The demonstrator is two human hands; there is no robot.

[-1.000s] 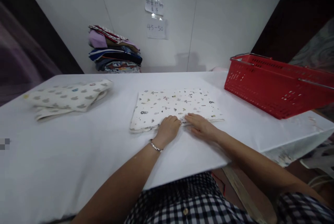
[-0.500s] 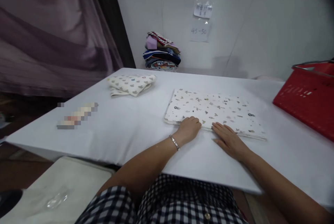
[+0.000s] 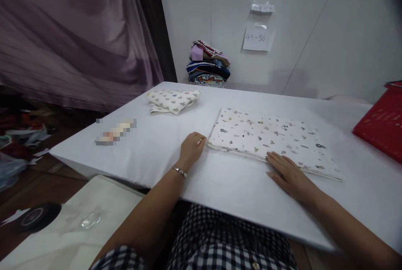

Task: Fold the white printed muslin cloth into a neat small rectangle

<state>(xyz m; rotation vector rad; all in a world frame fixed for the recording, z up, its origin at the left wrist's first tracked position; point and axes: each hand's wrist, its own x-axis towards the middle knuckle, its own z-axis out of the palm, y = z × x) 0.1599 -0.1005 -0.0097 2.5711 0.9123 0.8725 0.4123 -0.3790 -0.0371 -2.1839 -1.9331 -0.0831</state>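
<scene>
White surface [image 3: 150, 152] wide across. Folded printed cloth [image 3: 266, 136] flat at its middle, long axis left to right, slightly skewed, layered edge facing the body. Looks like squaring and smoothing. Right hand [image 3: 287, 173] flat on the near edge, fingers straight and slightly apart. Left hand [image 3: 191, 149] at the near-left corner, fingers curled; pinching or just touching, cannot tell. Any further fold calls for a firm hold on that short left edge.
</scene>
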